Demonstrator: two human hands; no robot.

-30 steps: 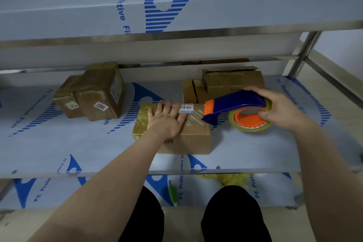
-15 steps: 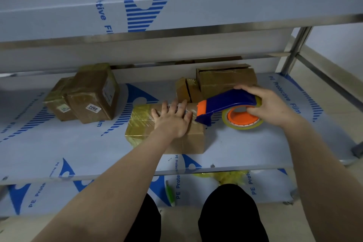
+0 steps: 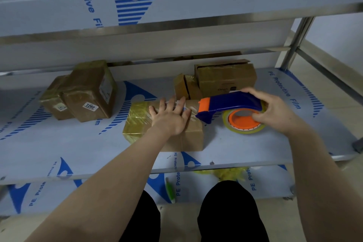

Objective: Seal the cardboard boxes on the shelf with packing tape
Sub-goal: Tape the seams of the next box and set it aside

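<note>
Cardboard box [image 3: 193, 139] lies on the middle shelf [image 3: 68, 149], near its front edge and roughly central, with its left end already wrapped in glossy yellowish tape and its right end bare brown. The left hand [image 3: 170, 120] lies flat on the box's top, fingers straight and spread, pressing down rather than grasping; its fingertips reach a white barcode label at the far edge. The right hand [image 3: 275, 111] grips the tape dispenser [image 3: 229, 102], fingers curled over the rear of the blue handle and the thumb against the orange hub of the tape roll [image 3: 245, 128]. The dispenser's orange-and-blue nose sits at the right top edge of the box, while the roll hangs just beside the box's right end, over the shelf. Two taped boxes [image 3: 90, 94] stand together at the back left, well apart from the work, one carrying a label reading 7202. Two more boxes [image 3: 225, 80] sit at the back right, just behind the dispenser. On the lower shelf lie a green object [image 3: 170, 190] and some crumpled yellow material [image 3: 225, 175].
</note>
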